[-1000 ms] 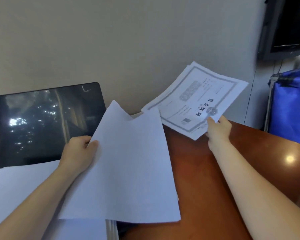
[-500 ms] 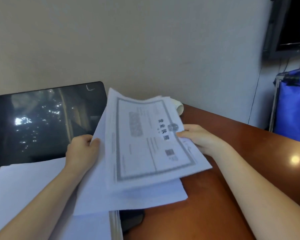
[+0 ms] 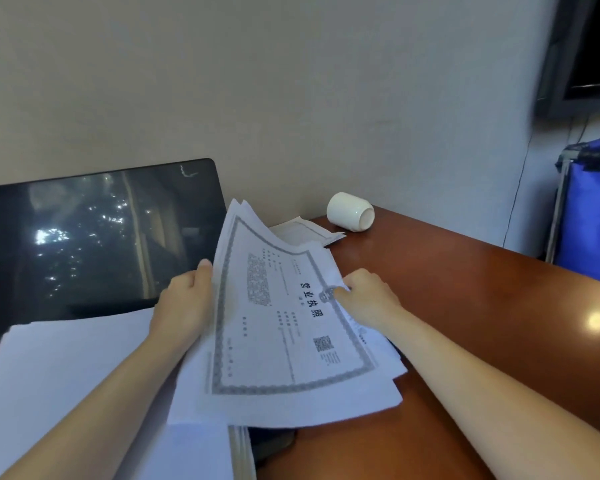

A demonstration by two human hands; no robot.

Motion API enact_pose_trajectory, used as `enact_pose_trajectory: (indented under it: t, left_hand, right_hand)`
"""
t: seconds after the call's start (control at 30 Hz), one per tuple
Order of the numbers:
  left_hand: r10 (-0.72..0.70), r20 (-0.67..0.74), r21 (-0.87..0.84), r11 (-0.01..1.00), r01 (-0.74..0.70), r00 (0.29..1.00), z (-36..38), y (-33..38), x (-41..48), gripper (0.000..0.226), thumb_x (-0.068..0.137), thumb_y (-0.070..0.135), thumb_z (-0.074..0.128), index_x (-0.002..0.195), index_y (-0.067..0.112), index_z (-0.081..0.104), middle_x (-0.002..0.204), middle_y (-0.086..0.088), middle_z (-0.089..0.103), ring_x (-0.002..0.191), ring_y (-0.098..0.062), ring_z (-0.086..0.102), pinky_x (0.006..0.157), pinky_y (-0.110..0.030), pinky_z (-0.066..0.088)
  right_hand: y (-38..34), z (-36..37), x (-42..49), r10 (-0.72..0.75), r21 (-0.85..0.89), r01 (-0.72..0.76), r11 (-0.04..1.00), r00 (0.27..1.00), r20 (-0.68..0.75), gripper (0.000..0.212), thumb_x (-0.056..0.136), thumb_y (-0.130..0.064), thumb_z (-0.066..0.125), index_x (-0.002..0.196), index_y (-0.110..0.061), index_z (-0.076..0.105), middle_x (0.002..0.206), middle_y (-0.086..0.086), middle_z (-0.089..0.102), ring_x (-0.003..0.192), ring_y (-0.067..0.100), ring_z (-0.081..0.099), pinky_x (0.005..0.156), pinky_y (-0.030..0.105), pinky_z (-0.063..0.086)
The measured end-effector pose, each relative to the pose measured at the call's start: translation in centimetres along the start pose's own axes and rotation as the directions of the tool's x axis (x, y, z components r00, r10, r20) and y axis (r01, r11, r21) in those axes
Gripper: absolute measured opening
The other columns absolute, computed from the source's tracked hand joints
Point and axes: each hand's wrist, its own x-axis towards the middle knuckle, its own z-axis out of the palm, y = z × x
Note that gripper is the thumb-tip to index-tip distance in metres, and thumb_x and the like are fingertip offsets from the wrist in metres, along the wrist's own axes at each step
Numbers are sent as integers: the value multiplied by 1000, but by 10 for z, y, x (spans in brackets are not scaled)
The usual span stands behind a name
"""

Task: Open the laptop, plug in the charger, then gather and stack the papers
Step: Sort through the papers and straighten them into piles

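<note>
Atop sheaf (image 3: 291, 408) in left hand (image 3: 182, 299), bordered certificate (image 3: 274, 327), no longer aloft.

My left grip (image 3: 184, 299) holding the left edge of a fanned sheaf of papers (image 3: 291, 403), bordered certificate (image 3: 274, 341) on top, my right grip (image 3: 368, 296) pinching the certificate's right edge, open laptop (image 3: 84, 237) behind, white cup (image 3: 350, 212) on its side on the brown desk (image 3: 482, 306)

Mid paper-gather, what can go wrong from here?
1. The held sheets are fanned and misaligned, and the left hand has its grip on one edge only, with the right hand pinching the other; lower sheets may slide out.
2. The cup lies on its side next to the loose papers on the table; reaching for them may set it rolling.
</note>
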Motion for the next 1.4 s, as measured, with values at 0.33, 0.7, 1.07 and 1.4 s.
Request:
enact_pose_trajectory:
  t: [0.33, 0.7, 1.07, 1.4]
  left_hand:
    - [-33, 275, 74, 997, 13, 961, -4, 7, -6, 18, 93, 16, 53, 102, 10, 67, 100, -7, 69, 92, -27, 65, 85, -39, 52]
    - [53, 232, 83, 994, -74, 971, -15, -6, 2, 15, 89, 14, 56, 80, 17, 68, 80, 6, 70, 76, -17, 66, 71, -33, 54]
    - [29, 257, -44, 999, -19, 966, -13, -17, 14, 16, 88, 12, 59, 77, 19, 68, 76, 7, 71, 71, -13, 69, 63, -29, 54]
    - [12, 275, -62, 998, 6, 961, -17, -18, 12, 13, 90, 14, 59, 85, 18, 70, 84, 5, 73, 76, -16, 70, 73, -34, 57]
  right_hand:
    - [0, -8, 5, -2, -191, 8, 982, 1000, 29, 33, 90, -36, 50, 65, -16, 45, 69, -1, 50, 72, 23, 48, 57, 29, 32]
    - [20, 9, 94, 27, -68, -36, 997, 992, -124, 34, 99, -37, 34, 114, -24, 61, 123, 1, 59, 121, 26, 44, 94, 38, 29]
    - [1, 38, 159, -88, 98, 101, 990, 987, -131, 33, 94, -20, 44, 81, -3, 69, 86, 15, 67, 88, 34, 57, 78, 36, 39]
    - [-9, 16, 143, 128, 449, 303, 841, 694, -709, 31, 94, 1, 43, 105, -3, 71, 107, 9, 60, 88, 17, 54, 77, 8, 34]
